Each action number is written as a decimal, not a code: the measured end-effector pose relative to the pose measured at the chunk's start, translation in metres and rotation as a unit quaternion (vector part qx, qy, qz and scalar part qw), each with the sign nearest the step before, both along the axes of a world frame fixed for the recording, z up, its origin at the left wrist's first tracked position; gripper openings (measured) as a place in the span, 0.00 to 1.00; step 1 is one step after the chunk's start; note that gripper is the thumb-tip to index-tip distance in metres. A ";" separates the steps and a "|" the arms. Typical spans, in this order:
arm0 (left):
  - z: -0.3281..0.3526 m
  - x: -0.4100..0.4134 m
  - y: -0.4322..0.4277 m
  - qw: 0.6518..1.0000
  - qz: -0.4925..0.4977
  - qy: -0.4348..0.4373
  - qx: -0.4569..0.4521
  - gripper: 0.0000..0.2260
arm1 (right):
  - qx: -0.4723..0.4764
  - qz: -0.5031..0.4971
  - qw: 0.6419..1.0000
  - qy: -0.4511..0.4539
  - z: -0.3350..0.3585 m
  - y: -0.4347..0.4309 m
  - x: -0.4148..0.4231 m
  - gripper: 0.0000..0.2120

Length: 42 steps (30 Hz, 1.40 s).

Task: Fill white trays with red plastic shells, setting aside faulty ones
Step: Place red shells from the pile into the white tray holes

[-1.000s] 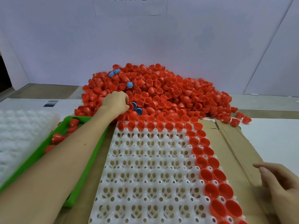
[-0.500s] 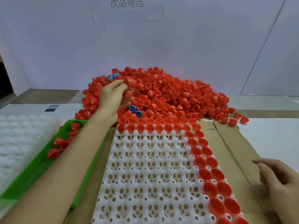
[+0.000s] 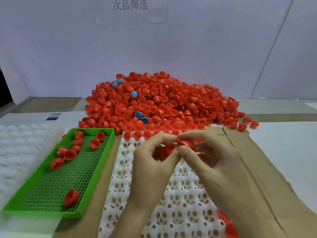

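While most pockets of the white tray (image 3: 180,194) closest to us sit bare, both hands meet just above it. The left hand (image 3: 151,162) curls thumb and fingers (image 3: 164,140) round a red shell (image 3: 167,152). The right hand (image 3: 214,162) pinches a second shell (image 3: 186,143) by its rim between thumb and forefinger. The two shells touch; whether they are nested or merely compared, I cannot tell. This looks like the inspection step, with placement to come.

The next move calls for a verdict on each: seat a sound one mouth-up in an open pocket, or send a faulty one left into the green basket (image 3: 103,162), where several rejects (image 3: 69,154) already lie. Left of that sits a stack of spare trays (image 3: 17,152), and cardboard (image 3: 257,169) shows on the right. Farther out, the tray's far row (image 3: 137,134) is filled. Beyond it the big pile (image 3: 163,103) spreads over the desk (image 3: 283,143), a few blue shells (image 3: 138,115) mixed in. A printed sign (image 3: 130,5) hangs on the wall behind.
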<state>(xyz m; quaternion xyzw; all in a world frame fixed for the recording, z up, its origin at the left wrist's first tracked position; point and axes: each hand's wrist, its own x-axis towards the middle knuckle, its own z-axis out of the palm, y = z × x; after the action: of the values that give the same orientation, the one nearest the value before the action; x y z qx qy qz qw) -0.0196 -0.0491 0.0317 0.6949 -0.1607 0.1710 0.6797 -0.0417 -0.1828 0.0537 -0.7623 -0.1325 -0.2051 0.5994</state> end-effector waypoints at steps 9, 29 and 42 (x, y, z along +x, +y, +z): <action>-0.014 -0.009 0.008 0.999 -0.016 0.013 -0.033 0.04 | 0.072 0.003 0.997 -0.001 -0.011 0.003 -0.008 0.10; -0.017 -0.012 0.001 0.938 -0.135 0.186 -0.261 0.14 | 0.392 0.163 0.890 0.166 -0.020 0.005 -0.009 0.27; 0.000 -0.005 0.079 0.986 0.150 0.057 0.053 0.05 | 0.360 0.114 0.902 0.211 -0.035 0.014 -0.009 0.32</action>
<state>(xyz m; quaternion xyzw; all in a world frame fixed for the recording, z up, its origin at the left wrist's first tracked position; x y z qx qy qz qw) -0.0246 0.0303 0.0314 0.7549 -0.0244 0.2223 0.6165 -0.0505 -0.1688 0.0187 -0.4998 -0.0059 -0.0032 0.8661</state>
